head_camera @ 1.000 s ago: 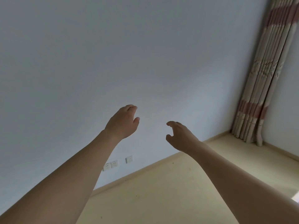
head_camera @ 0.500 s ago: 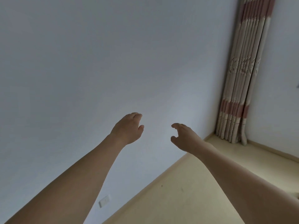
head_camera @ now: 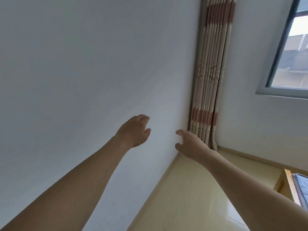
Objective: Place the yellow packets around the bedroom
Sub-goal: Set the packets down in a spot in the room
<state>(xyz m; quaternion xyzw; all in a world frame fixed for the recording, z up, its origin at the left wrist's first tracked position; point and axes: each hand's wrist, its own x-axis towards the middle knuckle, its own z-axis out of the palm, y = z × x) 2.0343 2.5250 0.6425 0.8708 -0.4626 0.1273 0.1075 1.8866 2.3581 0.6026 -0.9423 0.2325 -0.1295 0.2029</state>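
Observation:
No yellow packet shows in this view. Both my arms reach forward toward the room's corner. My left hand (head_camera: 135, 130) hangs in front of the white wall with loosely curled fingers and holds nothing. My right hand (head_camera: 189, 143) is a little lower and to the right, fingers and thumb apart and loosely bent, also holding nothing. The two hands are about a hand's width apart.
A plain white wall (head_camera: 83, 72) fills the left. A striped beige and red curtain (head_camera: 209, 77) hangs in the corner. A window (head_camera: 290, 52) is at the upper right. Pale yellow floor (head_camera: 186, 197) runs below, with a wooden bed edge (head_camera: 290, 185) at the lower right.
The view has swung right: the curtain moved toward the centre, the window and bed edge came into sight, the wall sockets left the view. Both hands stay outstretched and hold nothing.

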